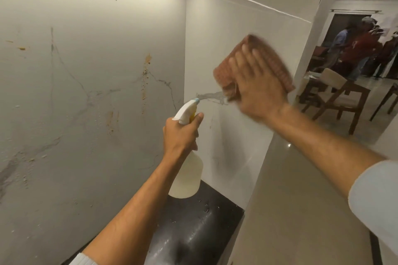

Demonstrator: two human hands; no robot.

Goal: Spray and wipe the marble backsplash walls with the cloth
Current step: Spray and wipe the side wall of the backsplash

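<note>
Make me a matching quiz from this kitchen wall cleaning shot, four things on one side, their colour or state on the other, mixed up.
Things:
1. spray bottle
2. cloth
3. counter
4. left wall

States:
A. black and wet
B. brown, pressed flat under the right hand
C. streaked with orange stains
D. held in the left hand, spraying

Pairs: 1-D, 2-B, 3-A, 4-C

Left hand (179, 135) sprays bottle (187, 174); right hand (258, 90) presses cloth (269, 60).

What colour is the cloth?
Reddish-brown cloth, under the right hand; head view.
</note>
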